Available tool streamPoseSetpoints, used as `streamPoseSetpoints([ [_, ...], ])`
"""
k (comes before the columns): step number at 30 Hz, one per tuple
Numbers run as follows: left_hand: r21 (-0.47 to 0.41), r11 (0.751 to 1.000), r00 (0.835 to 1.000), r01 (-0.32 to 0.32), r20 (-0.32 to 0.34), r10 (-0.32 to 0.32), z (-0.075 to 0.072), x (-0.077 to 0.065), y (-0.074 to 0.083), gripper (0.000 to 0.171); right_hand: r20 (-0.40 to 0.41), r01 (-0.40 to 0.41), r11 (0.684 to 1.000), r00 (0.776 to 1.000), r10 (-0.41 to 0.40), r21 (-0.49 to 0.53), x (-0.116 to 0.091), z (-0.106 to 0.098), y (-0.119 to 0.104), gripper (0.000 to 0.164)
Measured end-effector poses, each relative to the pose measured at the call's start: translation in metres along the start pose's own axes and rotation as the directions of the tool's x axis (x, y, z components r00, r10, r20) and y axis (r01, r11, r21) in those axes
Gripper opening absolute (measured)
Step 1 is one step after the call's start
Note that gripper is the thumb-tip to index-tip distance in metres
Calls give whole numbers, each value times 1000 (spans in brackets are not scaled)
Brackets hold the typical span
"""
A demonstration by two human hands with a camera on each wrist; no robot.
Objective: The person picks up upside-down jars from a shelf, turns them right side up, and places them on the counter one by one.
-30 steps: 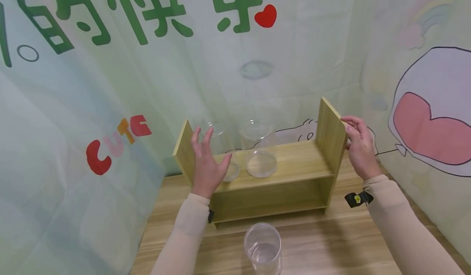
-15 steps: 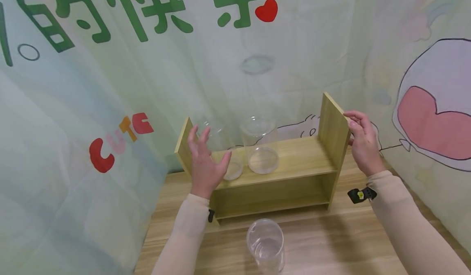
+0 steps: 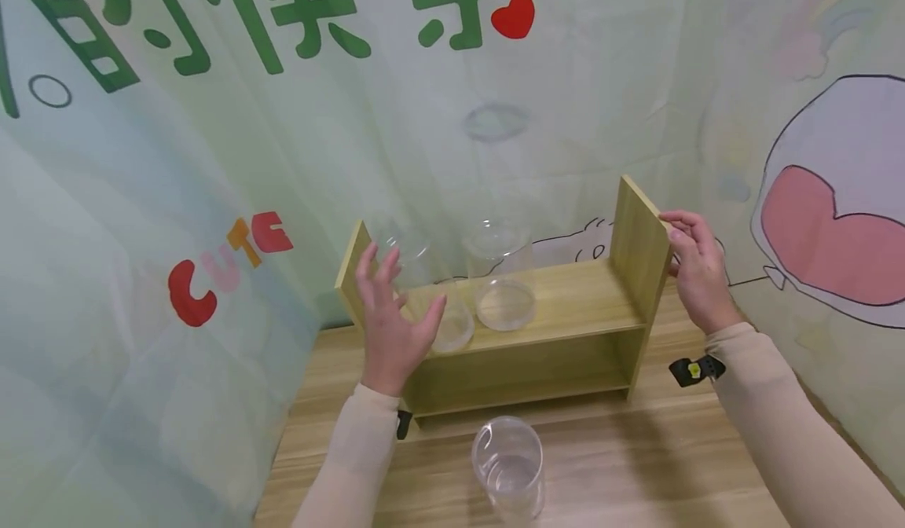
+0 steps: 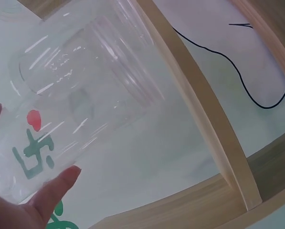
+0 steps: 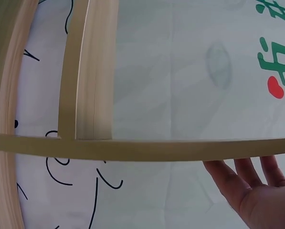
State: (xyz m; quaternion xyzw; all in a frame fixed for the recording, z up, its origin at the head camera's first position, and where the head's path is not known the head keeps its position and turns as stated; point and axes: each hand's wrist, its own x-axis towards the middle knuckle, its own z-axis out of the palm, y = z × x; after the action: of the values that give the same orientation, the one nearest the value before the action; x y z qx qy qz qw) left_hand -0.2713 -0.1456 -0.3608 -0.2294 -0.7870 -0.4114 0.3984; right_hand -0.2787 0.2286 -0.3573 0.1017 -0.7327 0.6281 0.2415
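My left hand [image 3: 396, 335] curls round a clear jar [image 3: 452, 333] on the upper shelf, thumb on its right side. The jar leans, its top toward the left panel. In the left wrist view the thumb lies along the wall of that clear jar [image 4: 80, 90]. A second clear jar [image 3: 506, 306] stands upright just right of it. My right hand [image 3: 700, 273] touches the outside of the wooden rack's right panel [image 3: 639, 253] near its upper edge; in the right wrist view fingertips of the right hand [image 5: 257, 191] press that panel [image 5: 180, 150].
The small two-level wooden rack [image 3: 558, 339] stands on a wood-grain table [image 3: 601, 465]. In front of it, near the bottom of the head view, is a third clear jar [image 3: 509, 465], open at the top. A printed curtain [image 3: 580, 119] hangs behind and at both sides.
The left jar's base has swung to the right and its top to the left, with my left hand shifting slightly left. The right hand stays at the panel.
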Motion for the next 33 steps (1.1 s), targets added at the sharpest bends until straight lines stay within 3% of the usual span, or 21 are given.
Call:
streamPoseSetpoints([
  [6,-61,998,1000,6,-18,-7,-3,-2,20,86,13,8,997,1000,-7,-74,0,-3,0,37],
  [13,-149,988,998,28,-44,-35,-9,-3,51,82,39,9,997,999,-6,-83,-3,-5,5,42],
  [21,-212,976,997,39,-49,-51,-7,-9,52,82,-8,-38,997,999,38,-69,-18,-8,13,42],
  [28,-282,958,995,57,-66,-79,-5,-12,52,80,-124,-58,996,990,66,64,-38,-6,19,36],
  [33,-318,945,990,81,-84,-113,-5,-16,52,79,-226,-95,991,967,114,93,-58,1,25,35],
])
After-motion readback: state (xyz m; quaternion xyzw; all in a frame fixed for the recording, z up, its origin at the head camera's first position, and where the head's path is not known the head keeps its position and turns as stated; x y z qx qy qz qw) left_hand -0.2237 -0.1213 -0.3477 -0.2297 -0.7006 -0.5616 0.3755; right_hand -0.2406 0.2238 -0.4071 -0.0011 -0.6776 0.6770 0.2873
